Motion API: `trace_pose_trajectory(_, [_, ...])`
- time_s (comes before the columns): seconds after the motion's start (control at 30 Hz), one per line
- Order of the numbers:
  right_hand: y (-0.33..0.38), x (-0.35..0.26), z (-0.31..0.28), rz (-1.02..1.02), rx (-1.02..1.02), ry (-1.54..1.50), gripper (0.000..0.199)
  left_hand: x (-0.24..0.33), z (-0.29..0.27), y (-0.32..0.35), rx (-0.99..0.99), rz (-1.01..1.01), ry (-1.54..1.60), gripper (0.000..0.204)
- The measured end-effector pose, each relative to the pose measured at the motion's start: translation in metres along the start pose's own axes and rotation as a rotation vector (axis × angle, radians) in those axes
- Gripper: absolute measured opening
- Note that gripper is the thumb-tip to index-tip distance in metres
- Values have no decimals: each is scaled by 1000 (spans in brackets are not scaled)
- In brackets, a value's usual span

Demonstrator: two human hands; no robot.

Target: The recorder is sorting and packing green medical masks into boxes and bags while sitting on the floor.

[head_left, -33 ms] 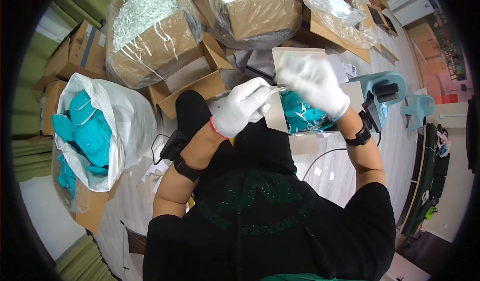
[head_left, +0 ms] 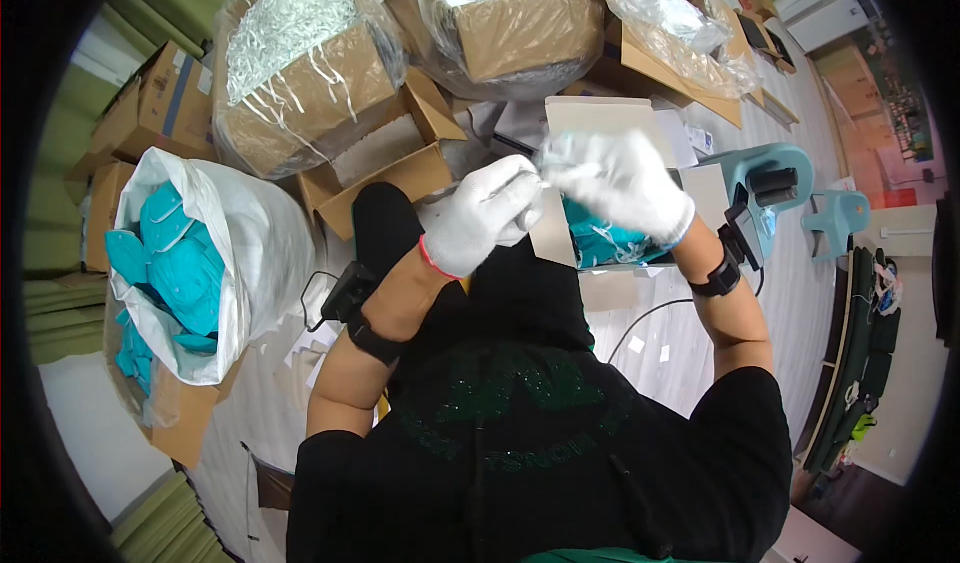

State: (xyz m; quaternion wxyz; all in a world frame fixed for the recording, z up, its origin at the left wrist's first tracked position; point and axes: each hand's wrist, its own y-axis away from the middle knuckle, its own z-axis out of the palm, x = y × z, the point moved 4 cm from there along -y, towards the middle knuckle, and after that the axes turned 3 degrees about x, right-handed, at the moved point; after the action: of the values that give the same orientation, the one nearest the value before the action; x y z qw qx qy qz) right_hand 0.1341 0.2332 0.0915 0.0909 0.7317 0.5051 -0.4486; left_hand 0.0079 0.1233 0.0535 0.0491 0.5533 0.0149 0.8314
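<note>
My left hand (head_left: 485, 218), in a white knit glove with a red cuff edge, is closed in a pinch. What its fingers grip is too small to make out. Fingertips of my white-gloved right hand (head_left: 628, 183) reach those of the left; motion smears them, so their hold cannot be read. Beneath the right hand stands an open white box (head_left: 552, 231) with its lid flap (head_left: 590, 115) raised. Inside lie turquoise pieces (head_left: 598, 238) with thin white strips on them, partly hidden by the right hand and wrist.
At left, a white sack (head_left: 270, 253) holds more turquoise pieces (head_left: 185, 273). Across the far side stand a plastic-lined carton (head_left: 310, 98) of white paper strips, another lined carton (head_left: 525, 38) and an open cardboard box (head_left: 385, 178). A blue-grey plastic stool (head_left: 735, 168) is at right.
My right hand has shifted slightly left, bringing its fingers up to the left fingertips. The small white thing that showed between the hands is now hidden. The left hand stays in place.
</note>
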Motion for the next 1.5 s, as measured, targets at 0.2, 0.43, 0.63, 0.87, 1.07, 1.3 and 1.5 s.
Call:
trace_pose_trajectory(0.2, [-5,-20,-6,357,-279,-92,21,-19,-13,-1,0,-62,254,16])
trace_pose_trajectory(0.43, [0,-3,11,71,-272,112,22,3,-2,-6,97,135,-584,22])
trace_pose_trajectory(0.63, [21,-28,19,61,-475,-319,9,8,-1,21,-261,-232,-340,18])
trace_pose_trajectory(0.87, [36,-101,-1,-307,-665,-162,18,49,24,84,-564,84,-580,26])
trace_pose_trajectory(1.07, [45,-106,-3,-313,-694,-138,20,59,17,110,-511,-26,-552,27])
trace_pose_trajectory(1.3, [44,-47,-68,110,-281,106,5,77,-92,136,369,-36,-79,32])
trace_pose_trajectory(1.5, [-11,-8,-56,631,296,-1258,29,11,-75,62,206,-43,374,23])
